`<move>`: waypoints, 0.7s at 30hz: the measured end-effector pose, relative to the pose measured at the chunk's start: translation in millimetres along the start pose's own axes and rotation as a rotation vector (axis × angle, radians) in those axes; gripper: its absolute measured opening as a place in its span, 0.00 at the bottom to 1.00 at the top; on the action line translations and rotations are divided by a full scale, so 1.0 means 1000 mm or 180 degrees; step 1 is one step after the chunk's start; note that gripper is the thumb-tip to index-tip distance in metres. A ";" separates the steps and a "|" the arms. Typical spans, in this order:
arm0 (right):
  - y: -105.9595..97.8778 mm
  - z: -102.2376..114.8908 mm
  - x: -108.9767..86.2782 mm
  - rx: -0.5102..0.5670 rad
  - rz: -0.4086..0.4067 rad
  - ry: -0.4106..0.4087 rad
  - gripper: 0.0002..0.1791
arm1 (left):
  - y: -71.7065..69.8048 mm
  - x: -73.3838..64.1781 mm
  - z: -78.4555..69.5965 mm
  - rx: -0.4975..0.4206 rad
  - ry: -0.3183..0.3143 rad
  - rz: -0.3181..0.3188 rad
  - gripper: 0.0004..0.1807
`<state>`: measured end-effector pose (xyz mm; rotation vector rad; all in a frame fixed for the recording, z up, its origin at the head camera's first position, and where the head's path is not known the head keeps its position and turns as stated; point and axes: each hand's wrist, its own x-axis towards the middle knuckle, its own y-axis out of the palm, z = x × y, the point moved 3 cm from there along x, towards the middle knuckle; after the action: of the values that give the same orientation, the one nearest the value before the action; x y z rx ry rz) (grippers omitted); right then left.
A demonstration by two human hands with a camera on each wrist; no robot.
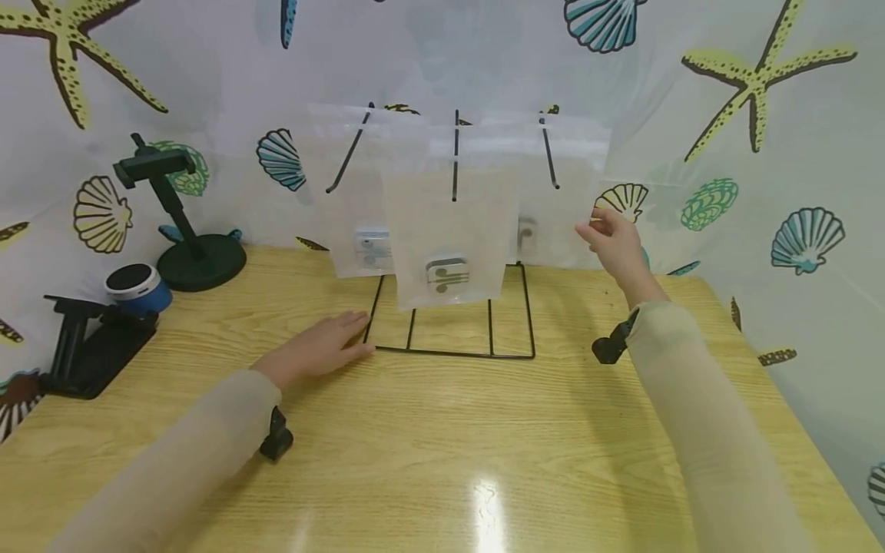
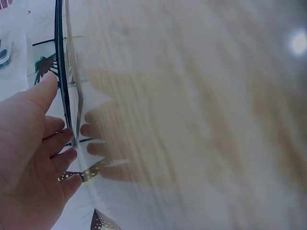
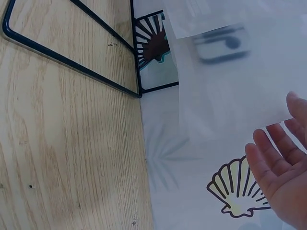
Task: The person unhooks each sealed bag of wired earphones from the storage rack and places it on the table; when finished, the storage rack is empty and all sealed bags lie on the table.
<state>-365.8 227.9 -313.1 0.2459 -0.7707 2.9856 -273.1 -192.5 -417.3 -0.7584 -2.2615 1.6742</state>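
Observation:
A black wire rack (image 1: 456, 354) stands on the table, with several frosted plastic bags hanging on its three hooks. The front middle bag (image 1: 452, 230) shows wired earphones (image 1: 448, 275) in a small case. Behind it hang a left bag (image 1: 353, 223) and a right bag (image 1: 570, 207), each with a blurred small item inside. My left hand (image 1: 321, 346) lies at the left side of the rack's base, fingers extended, fingertips at the wire. Beside the right bag's outer edge is my right hand (image 1: 615, 246); in the right wrist view a gap separates thumb and fingers around that edge.
At the left of the wooden table (image 1: 429, 430) stand a black phone stand (image 1: 200, 257), a small blue cylindrical speaker (image 1: 141, 290) and a folded black stand (image 1: 97, 353). A white sheet (image 1: 484, 54) with shells and starfish hangs behind the table.

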 end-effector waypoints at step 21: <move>0.003 0.005 -0.006 0.0369 -0.0341 -0.0031 0.18 | -0.001 0.008 -0.003 0.0015 0.0093 0.0020 0.32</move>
<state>-359.2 222.4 -311.4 0.2970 -0.5668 2.9326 -278.1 -185.8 -416.4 -0.7846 -2.2371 1.6599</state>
